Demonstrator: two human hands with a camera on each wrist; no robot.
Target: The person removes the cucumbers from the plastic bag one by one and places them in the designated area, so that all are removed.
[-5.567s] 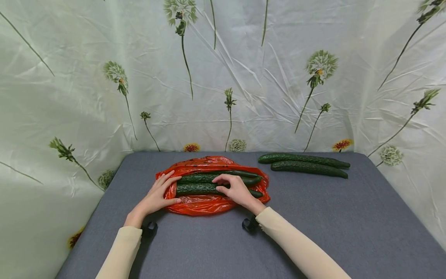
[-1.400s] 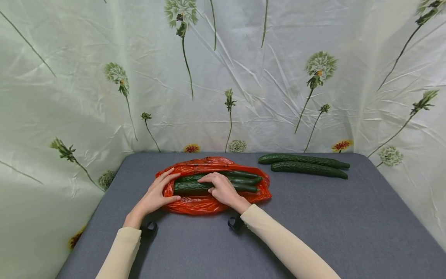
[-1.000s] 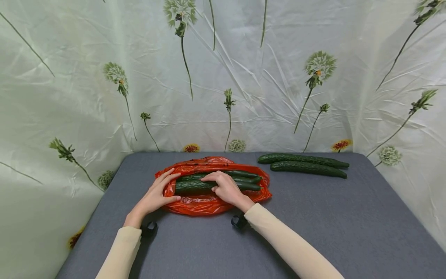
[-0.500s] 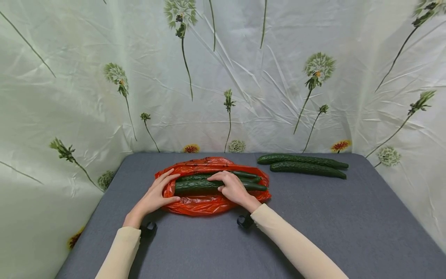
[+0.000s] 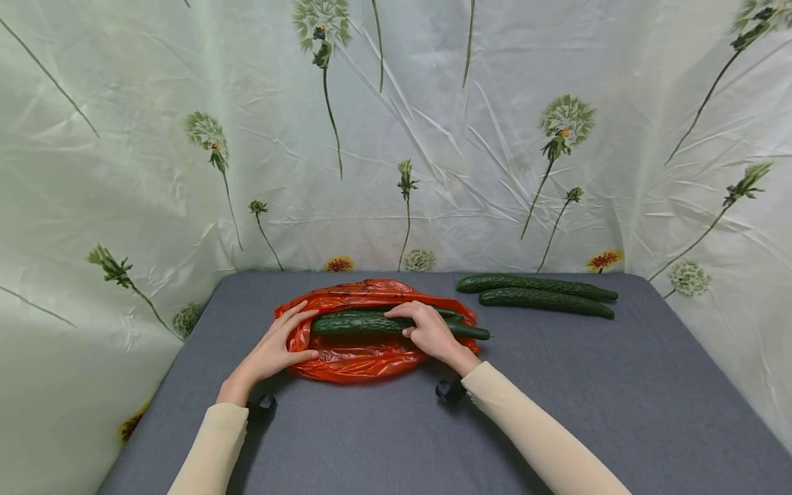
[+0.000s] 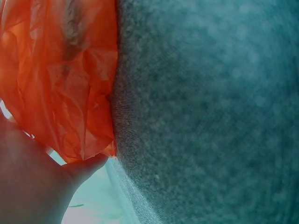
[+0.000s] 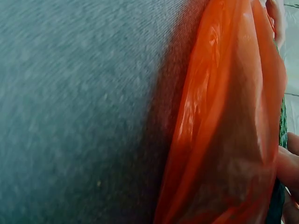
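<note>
Cucumber number one sits gripped in the right hand, poking past one red bag; the left hand lies spread on that bag. We count at least one more cucumber inside, two others farther back on the bench.

Red bag mid-frame looks like thin plastic, super crinkly and glossy, kinda see-through too. The cucumber in the centre has bumpy, slightly shiny skin, and the two cucumbers right of it look pretty knobbly as well. Tabletop is matt grey woven cloth. Curtain up top: creased, satiny sheen. Sleeves down low, plain matt fabric.
</note>
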